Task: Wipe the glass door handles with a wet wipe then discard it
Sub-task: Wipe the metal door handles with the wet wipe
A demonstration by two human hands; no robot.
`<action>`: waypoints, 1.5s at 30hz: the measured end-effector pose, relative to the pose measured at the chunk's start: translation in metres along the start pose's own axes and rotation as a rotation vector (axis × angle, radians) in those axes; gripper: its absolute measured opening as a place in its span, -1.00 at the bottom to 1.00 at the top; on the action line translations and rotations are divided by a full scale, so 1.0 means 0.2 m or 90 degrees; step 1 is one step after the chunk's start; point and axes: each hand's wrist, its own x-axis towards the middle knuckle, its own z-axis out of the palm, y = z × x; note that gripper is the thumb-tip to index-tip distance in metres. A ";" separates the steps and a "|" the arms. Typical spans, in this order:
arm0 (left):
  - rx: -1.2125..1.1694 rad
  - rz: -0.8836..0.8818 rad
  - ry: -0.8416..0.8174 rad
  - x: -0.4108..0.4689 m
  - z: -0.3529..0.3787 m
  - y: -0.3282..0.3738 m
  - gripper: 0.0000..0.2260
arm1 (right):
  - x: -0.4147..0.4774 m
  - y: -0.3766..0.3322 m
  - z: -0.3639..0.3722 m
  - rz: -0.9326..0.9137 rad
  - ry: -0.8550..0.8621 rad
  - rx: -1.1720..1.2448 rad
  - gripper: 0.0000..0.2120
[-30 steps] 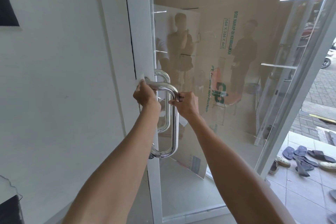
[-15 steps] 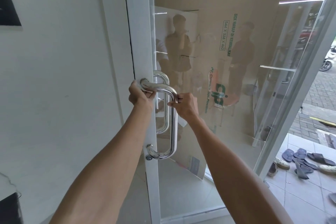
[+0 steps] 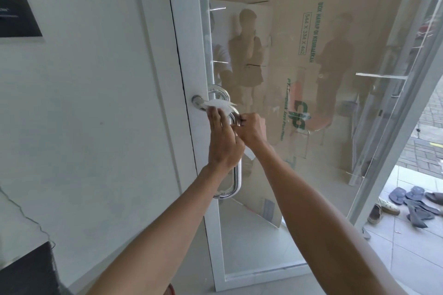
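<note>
While my right hand [image 3: 251, 128] stays closed on the steel door handle [image 3: 237, 175], my left hand [image 3: 223, 141] has shifted, fingers pressing the wet wipe [image 3: 219, 104] on its top bend; wiping continues.

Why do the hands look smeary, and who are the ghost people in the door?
Head view: the left hand and the wet wipe are motion-blurred; the right hand less so. The ghosts are reflections in the glass door. The wide lens makes the door frame lean.
</note>
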 end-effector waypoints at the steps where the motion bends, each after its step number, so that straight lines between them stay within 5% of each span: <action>1: 0.107 0.032 0.002 -0.01 0.00 -0.02 -0.35 | 0.00 0.00 0.00 0.001 -0.001 0.004 -0.60; 6: 0.379 0.091 0.020 0.04 -0.07 -0.13 -0.20 | 0.02 0.02 0.01 0.010 -0.017 0.005 -0.75; 14: 0.365 0.023 -0.013 0.21 -0.23 -0.14 -0.23 | 0.02 0.02 0.01 0.004 -0.015 -0.013 -0.77; 25: 0.429 0.241 -0.102 0.24 -0.27 -0.07 -0.29 | 0.00 0.01 0.00 -0.007 -0.026 -0.012 -0.72; 31: 0.481 0.351 -0.183 0.17 -0.16 -0.01 -0.44 | -0.04 0.00 -0.01 -0.005 0.038 -0.028 -0.89; 37: 0.499 0.340 -0.098 0.18 -0.17 -0.03 -0.44 | -0.11 -0.02 0.00 -0.086 0.110 0.054 -0.15; 42: 0.448 0.301 -0.044 0.21 -0.26 -0.04 -0.49 | -0.10 -0.09 -0.01 -0.231 0.249 0.057 -0.17; 45: 0.424 0.289 -0.056 0.22 -0.30 -0.05 -0.48 | -0.10 -0.13 0.01 -0.301 0.281 0.071 -0.36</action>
